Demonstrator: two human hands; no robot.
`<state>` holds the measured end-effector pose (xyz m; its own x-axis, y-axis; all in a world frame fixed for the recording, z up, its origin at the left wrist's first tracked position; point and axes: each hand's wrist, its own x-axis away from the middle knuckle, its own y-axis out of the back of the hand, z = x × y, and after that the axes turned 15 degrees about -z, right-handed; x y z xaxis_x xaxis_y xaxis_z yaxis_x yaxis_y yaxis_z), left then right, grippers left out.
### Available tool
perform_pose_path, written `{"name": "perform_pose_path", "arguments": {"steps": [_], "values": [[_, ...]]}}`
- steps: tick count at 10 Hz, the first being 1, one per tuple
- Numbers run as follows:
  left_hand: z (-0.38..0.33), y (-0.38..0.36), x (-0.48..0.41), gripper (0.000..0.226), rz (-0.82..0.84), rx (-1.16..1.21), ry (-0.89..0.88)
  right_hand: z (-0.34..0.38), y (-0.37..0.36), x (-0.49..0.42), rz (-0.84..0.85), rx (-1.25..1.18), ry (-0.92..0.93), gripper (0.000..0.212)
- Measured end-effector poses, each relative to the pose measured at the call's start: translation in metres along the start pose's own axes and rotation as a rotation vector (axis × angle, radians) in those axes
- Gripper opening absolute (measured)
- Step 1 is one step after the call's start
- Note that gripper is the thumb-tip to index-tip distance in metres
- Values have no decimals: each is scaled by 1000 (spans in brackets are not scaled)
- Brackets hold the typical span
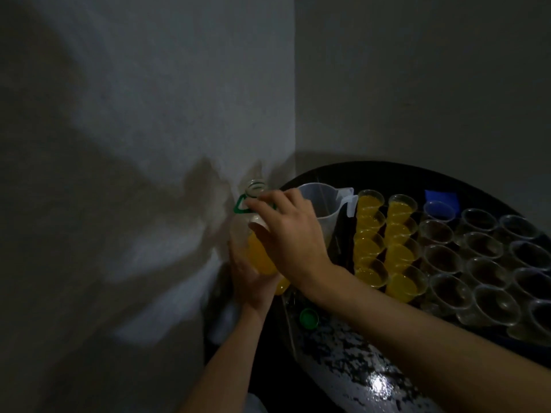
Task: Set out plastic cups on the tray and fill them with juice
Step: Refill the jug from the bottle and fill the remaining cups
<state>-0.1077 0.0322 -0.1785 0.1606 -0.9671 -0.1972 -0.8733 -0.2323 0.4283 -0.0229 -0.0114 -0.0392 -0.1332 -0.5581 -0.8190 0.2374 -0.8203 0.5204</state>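
Our left hand (250,281) wraps its fingers (238,263) round the lower body of the bottle (259,254), which we hold at the left edge of the surface (343,353), by the wall. Our right hand (292,234) curls over the bottle's shoulder. The neck is open and the cap (308,317) lies beside the tray (387,168). We judge the jug (323,204) is next, so we should tip slowly and steady the bottle from below, clear of the filled cups (384,242). Empty cups (483,263) stand further right. Dim light hides the juice level, and the rightmost cups are cut off.
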Motion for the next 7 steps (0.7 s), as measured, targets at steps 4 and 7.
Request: {"name": "perform_pose_path", "arguments": {"steps": [4,7], "values": [[-13,17,-15,105,56,28,64,-28,12,-34,-47,-231,-82,13],[-42,43,-23,92,47,-211,-70,-59,24,-69,23,-368,-327,15]]}}
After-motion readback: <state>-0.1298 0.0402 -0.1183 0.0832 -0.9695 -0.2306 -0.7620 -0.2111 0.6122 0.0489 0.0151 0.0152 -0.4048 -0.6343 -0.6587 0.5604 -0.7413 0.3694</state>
